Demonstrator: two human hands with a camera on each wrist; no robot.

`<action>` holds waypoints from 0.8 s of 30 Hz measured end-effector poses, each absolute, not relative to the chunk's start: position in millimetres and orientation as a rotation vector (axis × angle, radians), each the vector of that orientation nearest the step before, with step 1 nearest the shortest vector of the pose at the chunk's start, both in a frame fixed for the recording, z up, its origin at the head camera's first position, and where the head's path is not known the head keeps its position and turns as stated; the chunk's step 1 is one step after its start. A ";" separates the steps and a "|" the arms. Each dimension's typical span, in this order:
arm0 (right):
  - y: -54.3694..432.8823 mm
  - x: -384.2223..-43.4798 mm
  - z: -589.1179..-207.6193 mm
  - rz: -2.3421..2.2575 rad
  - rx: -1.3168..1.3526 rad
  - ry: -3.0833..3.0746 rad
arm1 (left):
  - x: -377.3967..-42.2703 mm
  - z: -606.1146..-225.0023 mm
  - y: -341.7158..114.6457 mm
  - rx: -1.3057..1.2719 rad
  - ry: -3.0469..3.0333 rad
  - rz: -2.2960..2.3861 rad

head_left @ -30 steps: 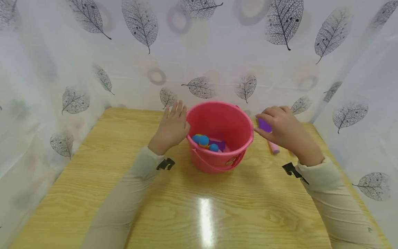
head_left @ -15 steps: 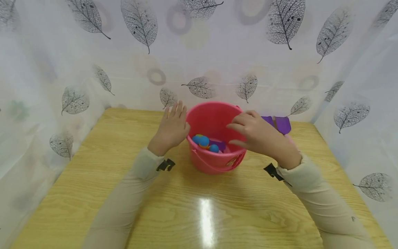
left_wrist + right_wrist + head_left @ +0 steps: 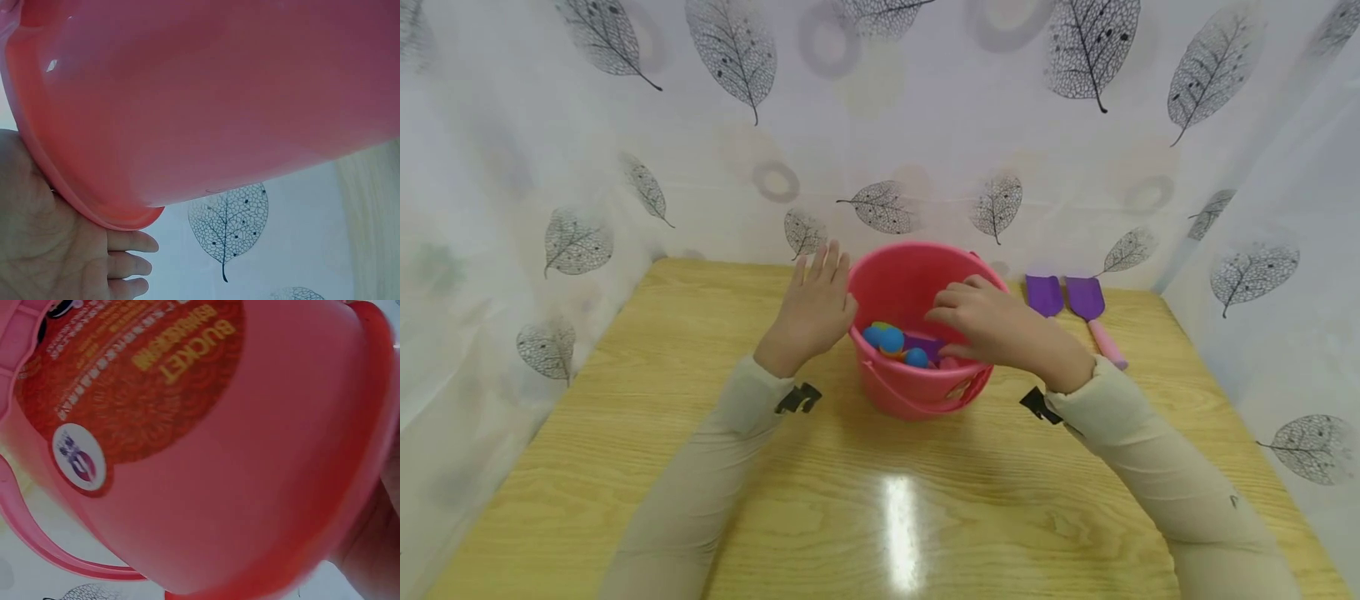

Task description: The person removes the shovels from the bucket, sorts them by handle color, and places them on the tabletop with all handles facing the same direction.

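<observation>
A pink bucket (image 3: 887, 392) stands on the wooden table, its handle hanging down the front. Inside lie several blue balls (image 3: 891, 342) with bits of yellow and orange, beside a purple piece (image 3: 923, 346). My left hand (image 3: 812, 317) touches the bucket's left rim with straight fingers; the left wrist view shows its palm (image 3: 50, 244) against the rim. Over the right rim reaches my right hand (image 3: 992, 325), fingers loosely bent above the contents and nothing visible between them. In the right wrist view the bucket wall (image 3: 250, 456) hides most of that hand.
Two toy shovels with purple blades lie at the back right, the nearer-to-bucket shovel (image 3: 1043, 293) partly hidden by my right hand and the other shovel (image 3: 1086, 298) showing its pink handle. A leaf-print curtain (image 3: 910, 125) closes off the back and sides.
My right hand has moved left from the shovels, over the rim and into the bucket's mouth. Both purple shovel blades now show. The left hand and the bucket have stayed put.
</observation>
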State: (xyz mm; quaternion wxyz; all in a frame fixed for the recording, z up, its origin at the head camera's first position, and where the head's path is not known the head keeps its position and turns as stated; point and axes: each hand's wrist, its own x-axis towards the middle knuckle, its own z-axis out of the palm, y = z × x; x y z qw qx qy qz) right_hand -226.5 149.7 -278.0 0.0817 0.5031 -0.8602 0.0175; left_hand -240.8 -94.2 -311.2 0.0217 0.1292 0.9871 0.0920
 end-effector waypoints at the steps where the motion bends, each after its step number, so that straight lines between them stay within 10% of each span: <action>1: 148.7 -228.1 -279.3 0.049 1.513 -2.598 | -240.6 -310.7 -94.1 0.398 3.058 0.288; 24: 137.5 -243.7 -287.1 0.199 1.703 -2.765 | -239.6 -310.6 -94.3 0.387 3.059 0.308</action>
